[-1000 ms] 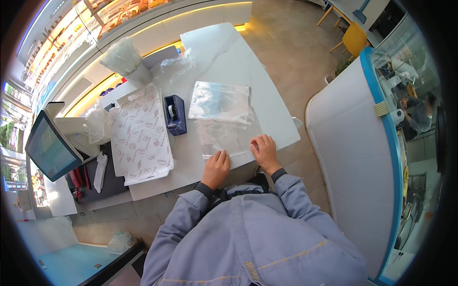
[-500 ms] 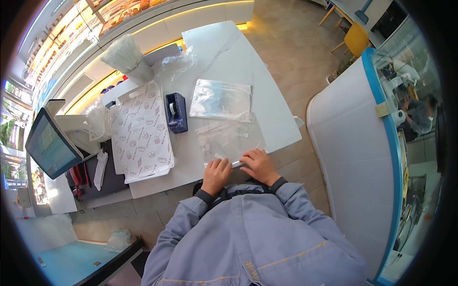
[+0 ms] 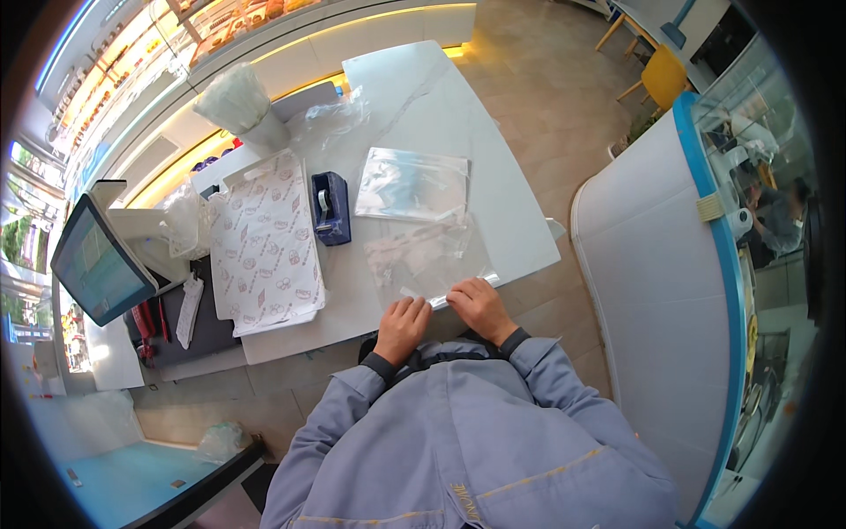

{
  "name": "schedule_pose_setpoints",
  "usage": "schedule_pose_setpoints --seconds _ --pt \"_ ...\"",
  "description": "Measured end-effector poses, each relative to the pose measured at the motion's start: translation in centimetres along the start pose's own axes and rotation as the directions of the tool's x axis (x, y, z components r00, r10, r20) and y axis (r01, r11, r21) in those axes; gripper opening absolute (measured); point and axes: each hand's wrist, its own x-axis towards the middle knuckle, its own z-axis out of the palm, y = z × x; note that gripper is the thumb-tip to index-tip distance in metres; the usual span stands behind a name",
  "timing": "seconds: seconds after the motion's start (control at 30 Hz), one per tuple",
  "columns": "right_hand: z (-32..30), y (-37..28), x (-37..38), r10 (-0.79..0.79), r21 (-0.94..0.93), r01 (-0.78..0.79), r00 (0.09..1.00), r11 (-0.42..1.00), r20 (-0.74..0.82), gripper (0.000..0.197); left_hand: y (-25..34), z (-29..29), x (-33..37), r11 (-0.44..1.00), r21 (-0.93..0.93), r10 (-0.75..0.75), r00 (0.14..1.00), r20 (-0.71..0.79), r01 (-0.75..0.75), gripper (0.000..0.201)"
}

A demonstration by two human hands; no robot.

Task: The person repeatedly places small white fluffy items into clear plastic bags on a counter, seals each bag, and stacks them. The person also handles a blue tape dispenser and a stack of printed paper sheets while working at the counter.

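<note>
A clear plastic bag lies flat at the near edge of the white marbled table. My left hand is closed on the left part of its near edge, fingers curled over it. On the right part of that edge, my right hand pinches the plastic. A shiny strip of the edge shows between the hands; my thumbs are mostly hidden. Just beyond the bag rests a stack of flat clear bags. To its left stands a dark blue tape dispenser with a roll in it.
Printed paper sheets are stacked left of the dispenser. Further left are a touchscreen terminal and a bag-lined white container. Crumpled clear plastic lies toward the back. A white counter with blue trim curves along the right.
The near edge of the bag looks more folded over and shinier between my hands. Both hands have barely moved; the whole view has shifted slightly.
</note>
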Motion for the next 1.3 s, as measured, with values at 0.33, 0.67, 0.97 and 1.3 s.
schedule_pose_setpoints --seconds 0.33,0.67,0.97,1.3 --pt "-0.1 1.8 1.9 0.075 -0.001 -0.075 0.993 0.997 0.089 0.010 -0.6 0.9 1.5 0.942 -0.174 -0.295 0.955 -0.013 0.288 0.006" --pt "-0.1 3.1 3.5 0.205 -0.132 -0.180 0.953 0.975 0.221 0.017 -0.9 2.0 0.4 0.930 -0.045 -0.365 0.931 -0.012 0.365 0.015" --pt "0.5 3.3 3.7 0.242 -0.192 -0.202 0.946 0.960 0.215 0.019 -1.4 1.8 1.4 0.918 0.078 -0.396 0.911 0.114 0.389 0.021" --pt "0.6 2.4 3.0 0.213 -0.262 -0.189 0.975 0.946 0.064 0.020 -2.0 2.0 1.8 0.921 0.202 -0.362 0.925 0.116 0.334 0.022"
